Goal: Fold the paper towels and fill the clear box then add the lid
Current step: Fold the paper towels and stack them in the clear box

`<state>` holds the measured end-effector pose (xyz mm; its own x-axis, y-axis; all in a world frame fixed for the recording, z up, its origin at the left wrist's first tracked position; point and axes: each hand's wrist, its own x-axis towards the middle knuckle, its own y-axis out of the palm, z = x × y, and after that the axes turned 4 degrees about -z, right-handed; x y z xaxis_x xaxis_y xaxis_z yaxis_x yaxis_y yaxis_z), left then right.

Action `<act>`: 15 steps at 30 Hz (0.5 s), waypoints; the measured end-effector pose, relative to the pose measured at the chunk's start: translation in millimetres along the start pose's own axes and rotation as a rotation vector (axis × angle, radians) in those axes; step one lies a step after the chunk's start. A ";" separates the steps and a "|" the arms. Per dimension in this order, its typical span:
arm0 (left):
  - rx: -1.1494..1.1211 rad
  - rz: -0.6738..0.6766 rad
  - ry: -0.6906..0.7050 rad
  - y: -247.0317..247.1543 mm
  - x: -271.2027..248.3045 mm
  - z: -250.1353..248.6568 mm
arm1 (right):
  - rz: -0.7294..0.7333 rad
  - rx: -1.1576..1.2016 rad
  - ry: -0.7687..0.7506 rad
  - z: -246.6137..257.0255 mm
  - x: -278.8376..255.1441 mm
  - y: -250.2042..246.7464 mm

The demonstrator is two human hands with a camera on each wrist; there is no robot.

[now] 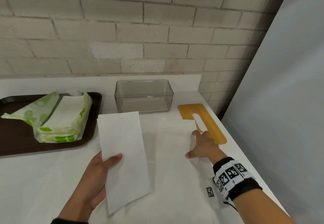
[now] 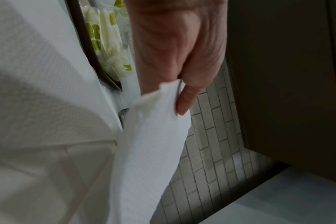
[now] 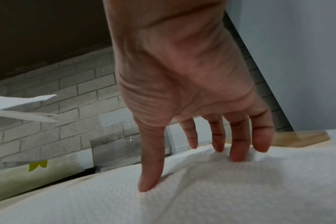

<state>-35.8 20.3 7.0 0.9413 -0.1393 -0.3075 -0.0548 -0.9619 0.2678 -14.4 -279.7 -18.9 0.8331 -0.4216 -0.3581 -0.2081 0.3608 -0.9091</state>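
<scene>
2 hands: left (image 1: 98, 176) pinching folded towel (image 1: 122, 153) (edge), right (image 1: 201, 146) spread flat on sheet (image 1: 171, 136).

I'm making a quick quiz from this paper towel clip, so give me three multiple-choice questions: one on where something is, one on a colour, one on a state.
1. Where is the open pack of towels?
A. on the dark tray
B. inside the clear box
C. on the lid

2. What colour is the lid?
A. green
B. yellow-orange
C. black

3. What is in the clear box?
A. a stack of towels
B. the lid
C. nothing

Answers:
1 A, the pack lies on the tray at the left.
2 B, the flat lid beside the right hand is yellow-orange.
3 C, the box bottom shows bare; the left hand holds a folded towel outside it.
</scene>
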 end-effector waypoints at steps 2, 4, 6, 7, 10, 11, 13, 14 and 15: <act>0.003 0.000 -0.004 -0.3 0.1 1.2 | -0.006 0.012 -0.001 3.6 1.0 1.4; 0.004 0.005 -0.005 -0.3 0.0 1.6 | -0.008 0.075 -0.011 7.1 0.2 1.6; 0.005 0.004 -0.004 -0.9 0.0 1.6 | -0.035 0.106 -0.049 9.3 -0.8 3.2; 0.004 0.002 -0.003 -1.6 -0.1 1.6 | -0.058 0.102 -0.077 10.2 -1.1 4.5; 0.004 -0.007 0.002 -4.6 -0.7 2.5 | -0.077 0.082 -0.124 10.8 -1.2 7.6; 0.002 -0.009 0.001 -5.4 -1.2 2.8 | -0.064 0.101 -0.120 10.8 -1.1 7.7; -0.002 -0.004 0.000 -5.9 -2.2 3.1 | -0.053 0.131 -0.109 10.8 -0.6 7.6; -0.006 -0.001 -0.002 -5.9 -3.0 2.9 | -0.062 0.119 -0.108 11.2 -0.8 7.1; -0.009 0.001 -0.004 -6.2 -3.8 2.7 | -0.094 0.104 -0.121 12.2 -1.9 5.3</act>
<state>-39.9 26.1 4.0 0.9398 -0.1409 -0.3114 -0.0522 -0.9596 0.2766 -10.9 -266.9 -20.5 0.9031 -0.3568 -0.2390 -0.0779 0.4112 -0.9082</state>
